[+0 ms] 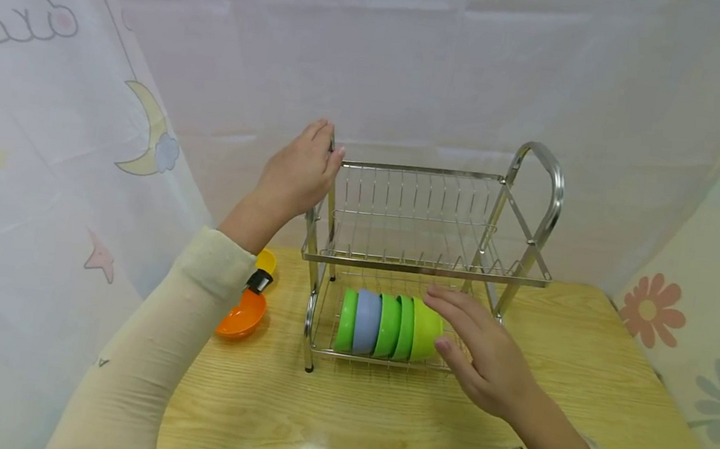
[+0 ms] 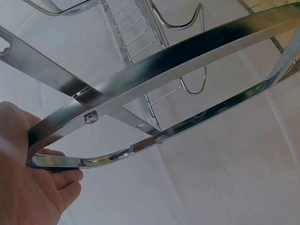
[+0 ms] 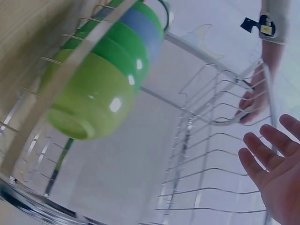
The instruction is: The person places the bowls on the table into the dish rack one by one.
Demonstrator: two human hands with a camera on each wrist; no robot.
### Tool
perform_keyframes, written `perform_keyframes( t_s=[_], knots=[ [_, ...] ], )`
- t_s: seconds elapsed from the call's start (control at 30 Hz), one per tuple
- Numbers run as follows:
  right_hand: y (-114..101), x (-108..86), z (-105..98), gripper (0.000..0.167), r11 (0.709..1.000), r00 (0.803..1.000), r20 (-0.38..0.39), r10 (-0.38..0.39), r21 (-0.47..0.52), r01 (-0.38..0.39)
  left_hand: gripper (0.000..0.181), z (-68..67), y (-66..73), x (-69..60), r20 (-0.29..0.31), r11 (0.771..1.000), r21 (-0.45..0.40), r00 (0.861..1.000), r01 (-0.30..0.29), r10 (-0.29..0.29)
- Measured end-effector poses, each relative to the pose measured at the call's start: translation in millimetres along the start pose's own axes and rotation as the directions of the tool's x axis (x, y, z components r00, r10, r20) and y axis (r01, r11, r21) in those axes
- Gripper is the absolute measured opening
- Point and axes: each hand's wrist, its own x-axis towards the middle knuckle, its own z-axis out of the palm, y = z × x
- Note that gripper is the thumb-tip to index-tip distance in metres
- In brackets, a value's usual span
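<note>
A two-tier metal dish rack point(image 1: 422, 269) stands on the wooden table. My left hand point(image 1: 299, 168) grips its left-end handle; in the left wrist view, the fingers point(image 2: 65, 180) curl round the chrome bar. Several bowls stand on edge in a row on the lower tier: a green bowl point(image 1: 346, 320) at the left, a blue bowl point(image 1: 366, 323), more green bowls point(image 1: 388, 325) and a yellow-green bowl point(image 1: 426, 330) at the right. Just right of that last bowl, my right hand point(image 1: 491, 360) hovers with extended fingers, holding nothing. The right wrist view shows its spread fingers point(image 3: 262, 157) apart from the rack.
Left of the rack, an orange bowl point(image 1: 244, 315) and a yellow bowl point(image 1: 268, 261) lie on the table point(image 1: 310, 413), partly behind the left forearm. Patterned cloth point(image 1: 419, 74) hangs behind and at both sides. The rack's right handle point(image 1: 555, 196) rises above the upper tier.
</note>
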Motion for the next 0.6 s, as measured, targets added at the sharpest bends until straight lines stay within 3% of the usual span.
perform_keyframes(
  t_s=[0.13,0.3,0.47,0.6],
  knots=[
    [-11,15.2,-17,0.056,0.996,0.994,-0.058,-0.093,-0.004,0.093,0.064,-0.3,-0.1,0.0,-0.003,1.0,-0.008,1.0,-0.003,0.003],
    [-12,37.1,-38,0.057,0.98,0.968,-0.152,-0.198,-0.035,0.195,0.064,-0.1,-0.6,-0.7,-0.005,1.0,-0.007,1.0,-0.002,0.002],
    [-3,54.9,-57,0.058,0.974,0.957,-0.187,-0.223,-0.081,0.212,0.065,0.4,-1.1,-1.0,-0.005,1.0,0.0,1.0,-0.007,0.007],
    [14,66.2,-73,0.06,0.976,0.962,-0.193,-0.192,-0.139,0.167,0.064,0.0,-0.8,-1.2,-0.009,1.0,-0.004,1.0,-0.012,0.012]
  ],
)
